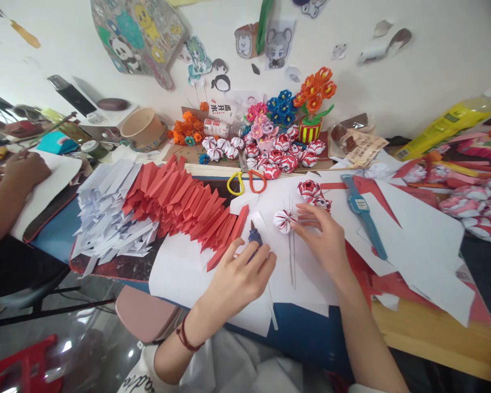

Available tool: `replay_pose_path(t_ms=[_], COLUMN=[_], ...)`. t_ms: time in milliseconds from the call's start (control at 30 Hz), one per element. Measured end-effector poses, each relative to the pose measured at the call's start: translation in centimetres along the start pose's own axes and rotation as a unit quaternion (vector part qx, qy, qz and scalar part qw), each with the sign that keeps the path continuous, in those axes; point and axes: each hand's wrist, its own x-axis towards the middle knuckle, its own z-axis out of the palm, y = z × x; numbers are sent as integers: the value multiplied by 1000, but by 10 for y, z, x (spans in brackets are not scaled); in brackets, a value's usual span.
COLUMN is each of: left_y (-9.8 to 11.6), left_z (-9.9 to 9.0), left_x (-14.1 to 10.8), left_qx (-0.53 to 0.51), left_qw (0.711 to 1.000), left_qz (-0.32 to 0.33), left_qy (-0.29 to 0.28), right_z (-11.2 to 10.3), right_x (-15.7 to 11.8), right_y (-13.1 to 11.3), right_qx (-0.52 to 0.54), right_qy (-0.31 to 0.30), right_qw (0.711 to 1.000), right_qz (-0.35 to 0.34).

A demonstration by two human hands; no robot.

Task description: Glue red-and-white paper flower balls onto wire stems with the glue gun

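Note:
My left hand (239,275) lies on the white paper and grips a small dark blue tool (255,236), its tip pointing away from me. My right hand (323,234) rests just right of it, fingertips touching a red-and-white folded paper ball (284,220). Two more such balls (311,189) sit just beyond the right hand. Thin metal tweezers (291,256) lie on the paper between my hands. A row of folded red paper pieces (180,199) and a heap of folded white pieces (106,210) lie to the left.
Scissors with yellow and orange handles (247,180) and a blue watch (362,210) lie on the paper. Many finished balls (278,153), paper flowers (315,90) and a paper cup (141,126) stand at the back. Another person's hand (22,169) rests at far left.

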Motion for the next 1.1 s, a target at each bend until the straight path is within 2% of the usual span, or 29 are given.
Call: replay_pose_path(t_ms=[167, 367, 533, 633, 733, 900, 1000, 1100], left_y=[3, 6, 4, -3, -11, -15, -14, -15], left_z=[4, 5, 8, 9, 8, 10, 15, 20], left_x=[0, 3, 9, 26, 56, 104, 115, 114], left_qx=[-11, -2, 4, -17, -47, -86, -80, -76], left_qw=[1000, 998, 998, 996, 994, 993, 996, 997], left_qz=[7, 11, -33, -67, -83, -66, -34, -33], left_qy=[-26, -55, -54, -50, -54, -35, -21, 1], right_z=[-8, -11, -10, -10, -10, -10, -9, -9], right_x=[-3, -3, -4, -5, -6, -7, -8, -10], right_y=[-5, -8, -10, -12, -14, -12, -12, -14], right_qx=[-2, 3, 14, 17, 22, 29, 31, 39], right_qy=[18, 2, -3, -6, -19, -18, -16, -24], right_qw=[999, 1000, 1000, 999, 999, 999, 999, 999], right_qz=[-34, -22, -25, -27, -27, -20, 6, 15])
